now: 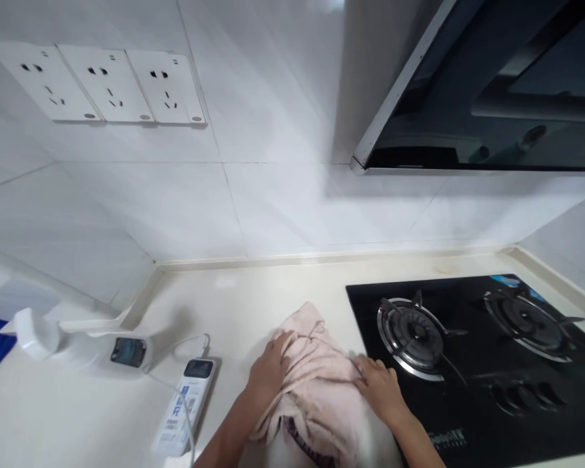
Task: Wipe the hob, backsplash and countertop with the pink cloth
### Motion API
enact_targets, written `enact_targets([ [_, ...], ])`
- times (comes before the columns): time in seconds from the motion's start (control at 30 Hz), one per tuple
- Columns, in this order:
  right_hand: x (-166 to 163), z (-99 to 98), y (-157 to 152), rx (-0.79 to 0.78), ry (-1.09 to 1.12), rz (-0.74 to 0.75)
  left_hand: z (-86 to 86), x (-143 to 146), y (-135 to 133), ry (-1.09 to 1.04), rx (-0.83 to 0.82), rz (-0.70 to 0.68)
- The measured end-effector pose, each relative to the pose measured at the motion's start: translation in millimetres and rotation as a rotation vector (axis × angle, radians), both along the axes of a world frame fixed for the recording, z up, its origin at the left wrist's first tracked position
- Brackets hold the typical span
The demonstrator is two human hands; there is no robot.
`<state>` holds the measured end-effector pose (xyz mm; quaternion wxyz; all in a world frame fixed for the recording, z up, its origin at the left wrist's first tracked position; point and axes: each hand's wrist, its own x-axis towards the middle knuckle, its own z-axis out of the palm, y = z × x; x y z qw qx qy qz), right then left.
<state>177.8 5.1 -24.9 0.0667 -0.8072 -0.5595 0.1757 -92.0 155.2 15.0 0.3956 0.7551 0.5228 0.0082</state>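
A pale pink cloth [316,383] lies bunched on the cream counter [253,292], just left of the black gas hob [472,364]. My left hand [269,370] rests on the cloth's left side with its fingers curled into the fabric. My right hand [380,387] sits at the cloth's right edge, beside the hob's rim, pinching the fabric. The near end of the cloth hangs down toward me, showing a darker printed patch.
A white power bank [185,403] with a cable lies left of my left arm. Further left stands a white device with a small screen [85,341]. Three wall sockets [102,84] sit high on the tiles. A range hood [478,91] overhangs the two burners [412,331].
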Motion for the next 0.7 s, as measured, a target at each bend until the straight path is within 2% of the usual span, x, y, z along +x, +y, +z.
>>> enact_targets([
  [0.13,-3.6,8.4,-7.8,-0.033,0.006,-0.017,9.3,1.2,2.1,0.147,-0.003,-0.15],
  [0.2,-1.0,13.8,-12.9,0.075,0.062,-0.065,9.7,-6.1,2.8,0.192,0.025,-0.205],
  [0.27,0.2,22.3,-16.0,0.274,0.194,-0.094,8.5,-14.0,4.1,0.219,0.053,-0.215],
  [0.37,-6.5,43.6,-12.7,0.522,0.427,-0.105,7.5,-21.1,5.2,0.235,0.095,-0.197],
  [0.5,-25.8,83.4,2.1,0.529,0.607,0.02,8.9,-20.9,1.4,0.251,0.224,-0.182],
  [0.57,-30.7,102.8,12.9,0.499,0.64,0.124,9.7,-20.7,1.2,0.149,0.262,-0.164],
  [0.6,-30.4,111.9,19.8,0.505,0.63,0.157,10.5,-21.5,3.2,0.014,0.264,-0.11],
  [0.7,-20.4,140.2,49.7,0.612,0.559,0.155,19.6,-26.8,22.5,-0.518,0.259,0.202],
])
